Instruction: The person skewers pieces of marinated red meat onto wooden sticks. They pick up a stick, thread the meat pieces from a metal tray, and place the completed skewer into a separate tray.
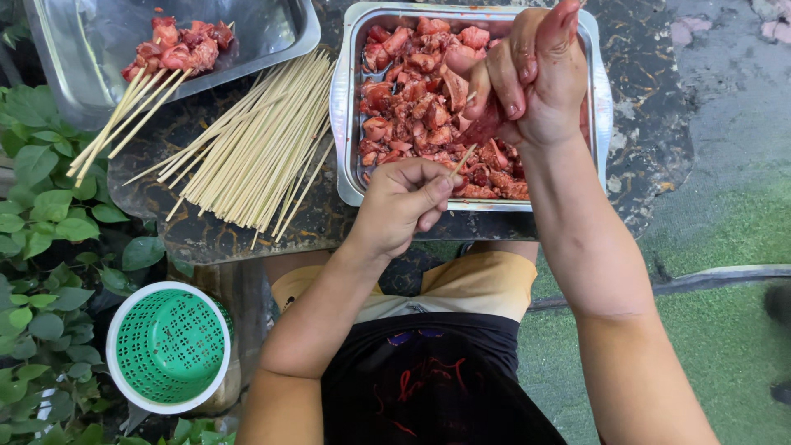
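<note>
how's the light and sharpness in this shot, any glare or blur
Head view: soft, even daylight with no hard shadows; pale glare on the empty steel tray at upper left; the meat tray, loose skewers, left hand and right hand are sharp; the green basket and leaves are also clear; mild wide-angle stretch at the edges and along the near forearms.

A thin, pale wooden stick [463, 160] is pinched in the left hand [401, 203]. It tilts, and its tip points up and to the right, over the near part of the metal tray. A red, wet piece of meat [484, 124] is held in the right hand [531, 78], just above the stick's tip. The piece is dark red and shiny. It hangs over the right side of the tray, close to the other meat pieces.
</note>
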